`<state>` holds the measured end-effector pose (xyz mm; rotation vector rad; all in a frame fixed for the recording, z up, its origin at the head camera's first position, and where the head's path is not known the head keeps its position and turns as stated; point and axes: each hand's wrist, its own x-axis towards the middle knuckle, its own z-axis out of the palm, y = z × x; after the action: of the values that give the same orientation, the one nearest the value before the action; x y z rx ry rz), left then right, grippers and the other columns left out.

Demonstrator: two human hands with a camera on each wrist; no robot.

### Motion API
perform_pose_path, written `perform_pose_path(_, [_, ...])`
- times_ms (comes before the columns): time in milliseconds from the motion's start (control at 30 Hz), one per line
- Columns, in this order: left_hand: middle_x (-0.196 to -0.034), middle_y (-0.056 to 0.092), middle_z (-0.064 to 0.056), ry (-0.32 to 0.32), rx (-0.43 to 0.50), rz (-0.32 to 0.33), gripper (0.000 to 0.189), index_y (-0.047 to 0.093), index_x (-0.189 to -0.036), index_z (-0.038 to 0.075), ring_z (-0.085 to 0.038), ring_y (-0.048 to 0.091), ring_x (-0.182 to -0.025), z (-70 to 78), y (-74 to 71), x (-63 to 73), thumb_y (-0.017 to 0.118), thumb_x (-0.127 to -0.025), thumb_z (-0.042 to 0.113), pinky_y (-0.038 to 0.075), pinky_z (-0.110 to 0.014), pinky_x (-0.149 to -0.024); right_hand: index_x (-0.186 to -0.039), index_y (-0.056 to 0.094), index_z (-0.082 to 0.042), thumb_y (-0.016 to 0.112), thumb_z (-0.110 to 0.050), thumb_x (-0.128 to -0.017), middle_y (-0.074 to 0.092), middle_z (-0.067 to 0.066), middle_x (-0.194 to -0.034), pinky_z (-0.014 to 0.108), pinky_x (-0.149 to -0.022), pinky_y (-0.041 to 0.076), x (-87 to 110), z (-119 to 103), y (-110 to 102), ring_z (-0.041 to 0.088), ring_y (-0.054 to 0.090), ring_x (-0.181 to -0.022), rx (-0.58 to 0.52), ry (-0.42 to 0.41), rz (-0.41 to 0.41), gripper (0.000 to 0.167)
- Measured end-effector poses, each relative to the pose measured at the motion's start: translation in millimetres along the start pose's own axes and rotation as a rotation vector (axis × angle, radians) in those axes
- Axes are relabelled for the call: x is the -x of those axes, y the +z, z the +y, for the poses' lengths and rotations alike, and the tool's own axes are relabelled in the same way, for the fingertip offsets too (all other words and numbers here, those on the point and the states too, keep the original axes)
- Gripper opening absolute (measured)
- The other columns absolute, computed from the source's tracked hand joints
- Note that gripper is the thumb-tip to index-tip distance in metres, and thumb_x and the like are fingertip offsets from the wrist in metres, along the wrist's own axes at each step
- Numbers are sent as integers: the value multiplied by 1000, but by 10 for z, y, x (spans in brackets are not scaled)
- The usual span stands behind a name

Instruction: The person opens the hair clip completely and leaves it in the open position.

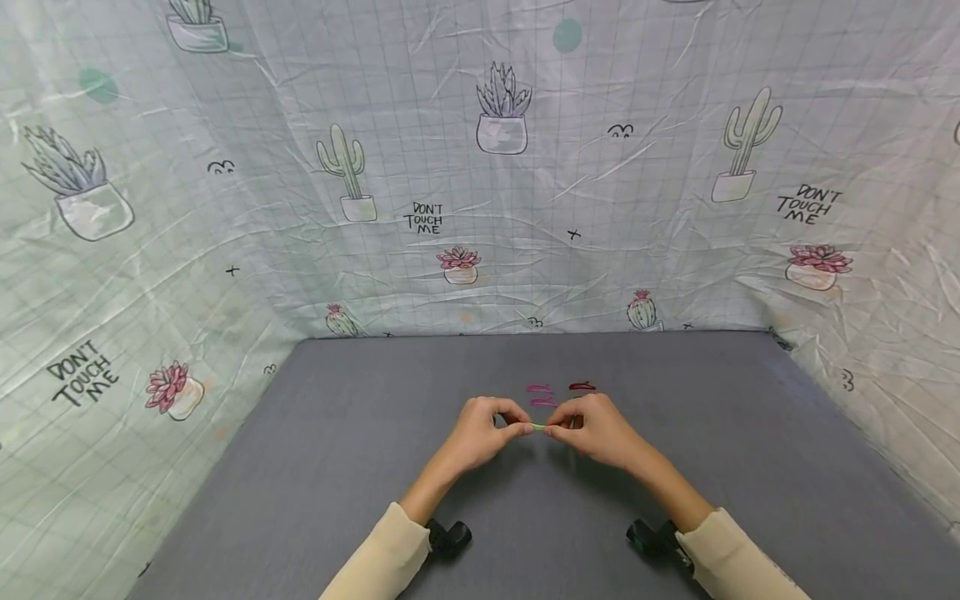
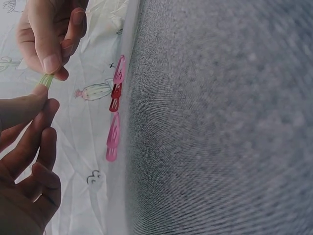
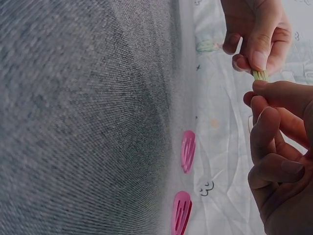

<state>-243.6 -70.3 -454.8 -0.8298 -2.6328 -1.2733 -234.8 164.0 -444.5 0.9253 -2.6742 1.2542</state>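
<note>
A light green snap hair clip (image 1: 538, 427) is stretched between both hands, raised above the table. The left hand (image 1: 480, 435) pinches one end between thumb and index finger; the right hand (image 1: 598, 430) pinches the other the same way. Fingertips cover both ends, so only the clip's slotted middle (image 2: 46, 80) shows in the left wrist view. Just beyond the hands lie two pink hair clips, the farther one (image 1: 539, 388) above the nearer one (image 1: 543, 402). To their right is a dark red hair clip (image 1: 582, 386), close behind the right hand's knuckles.
A grey cloth-covered table (image 1: 375, 467) extends around the hands. White printed sheets (image 1: 405, 167) with cactus drawings rise behind it and at both sides. Black wrist cameras, one on the left wrist (image 1: 450, 540) and one on the right wrist (image 1: 651, 537), sit over the near table.
</note>
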Motion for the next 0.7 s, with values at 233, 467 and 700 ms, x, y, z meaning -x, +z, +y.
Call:
perform_pose_path(233, [-85,79,6,34,-30,17,7,84,-91,20,-4,65,-75,5,10,4,80,-91,25,47,-22,-64,-92,81,-6,76,-16,-94,73,10,-75,26,-45,47,14,20,-6,1,49,-42,-14,-19,21,11])
perform_pose_path(467, [-84,78,6,22,-70,-1,7,83,-88,18,-5,67,-78,27,-9,23,80,-91,23,52,-27,-75,-92,82,-11,77,-19,-94,69,-5,-74,25,-47,47,21,18,22,0,50,-45,23,-26,29,10])
perform_pose_path(700, [-84,76,8,40,-99,-3,7,82,-86,20,-6,65,-82,59,-13,32,79,-92,24,50,-29,-79,-92,83,-16,77,-20,-93,72,-9,-78,21,-56,48,30,9,36,-3,53,-58,117,-56,48,7])
